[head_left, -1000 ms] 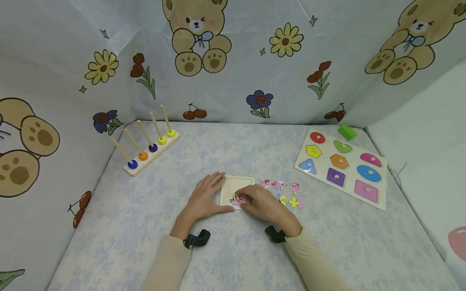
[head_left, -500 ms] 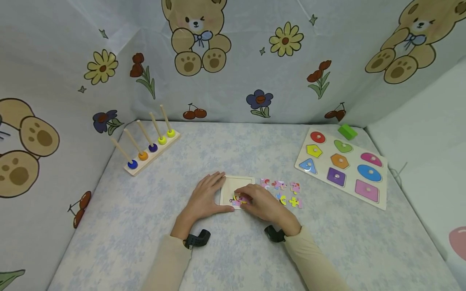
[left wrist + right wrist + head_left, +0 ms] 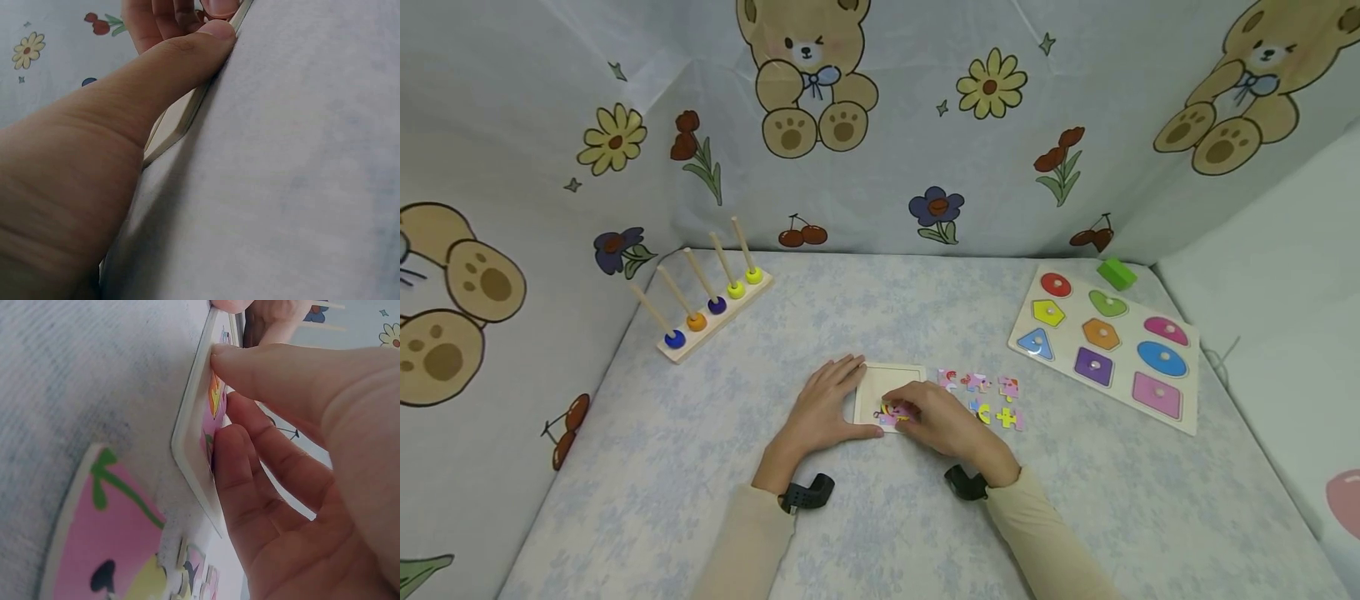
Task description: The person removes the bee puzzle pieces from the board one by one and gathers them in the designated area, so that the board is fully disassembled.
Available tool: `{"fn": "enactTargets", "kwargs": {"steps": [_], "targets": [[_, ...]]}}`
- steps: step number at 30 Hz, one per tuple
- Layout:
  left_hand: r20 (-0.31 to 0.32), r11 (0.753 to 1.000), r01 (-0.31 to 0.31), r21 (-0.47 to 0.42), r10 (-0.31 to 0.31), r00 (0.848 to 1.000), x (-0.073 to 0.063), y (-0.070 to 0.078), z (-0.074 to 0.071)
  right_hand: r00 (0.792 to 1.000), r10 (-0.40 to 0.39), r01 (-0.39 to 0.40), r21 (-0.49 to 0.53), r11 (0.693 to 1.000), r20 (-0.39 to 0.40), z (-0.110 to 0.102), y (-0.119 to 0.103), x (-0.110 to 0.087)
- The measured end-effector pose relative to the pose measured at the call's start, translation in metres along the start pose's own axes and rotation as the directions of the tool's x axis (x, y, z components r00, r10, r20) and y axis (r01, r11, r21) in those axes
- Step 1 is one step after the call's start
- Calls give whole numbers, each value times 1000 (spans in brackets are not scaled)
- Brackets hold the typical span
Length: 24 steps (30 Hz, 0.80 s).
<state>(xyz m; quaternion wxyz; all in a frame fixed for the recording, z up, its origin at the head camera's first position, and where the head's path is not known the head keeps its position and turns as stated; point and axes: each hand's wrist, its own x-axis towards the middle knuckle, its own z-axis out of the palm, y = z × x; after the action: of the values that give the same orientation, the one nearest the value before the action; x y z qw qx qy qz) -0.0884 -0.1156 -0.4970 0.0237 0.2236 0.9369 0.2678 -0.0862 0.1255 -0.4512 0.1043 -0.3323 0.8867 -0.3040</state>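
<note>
In the head view, a small square wooden puzzle tray (image 3: 872,380) lies on the table. My left hand (image 3: 822,406) rests along its left side, the fingers at the far left corner and the straight thumb at the near edge. My right hand (image 3: 942,421) bends over the tray's near right part. Between its thumb and fingertips is a pink and yellow puzzle piece (image 3: 214,403), seen in the right wrist view lying in the tray; the hand partly covers it. Several loose puzzle pieces (image 3: 977,382) lie to the right of the tray, some partly behind the right hand.
A wooden peg stand (image 3: 722,318) with colored beads is at the back left. On the right lies a knob puzzle board (image 3: 1120,377) with colored shapes, a green block (image 3: 1116,273) behind it. A bear-print cloth (image 3: 880,192) hangs behind the table.
</note>
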Motion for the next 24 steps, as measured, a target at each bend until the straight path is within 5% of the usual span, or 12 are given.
{"fn": "enactTargets", "kwargs": {"steps": [24], "targets": [[8, 1000, 0, 7, 0, 1000, 0, 0, 0, 998, -35, 36, -8, 999, 54, -3, 0, 3]]}}
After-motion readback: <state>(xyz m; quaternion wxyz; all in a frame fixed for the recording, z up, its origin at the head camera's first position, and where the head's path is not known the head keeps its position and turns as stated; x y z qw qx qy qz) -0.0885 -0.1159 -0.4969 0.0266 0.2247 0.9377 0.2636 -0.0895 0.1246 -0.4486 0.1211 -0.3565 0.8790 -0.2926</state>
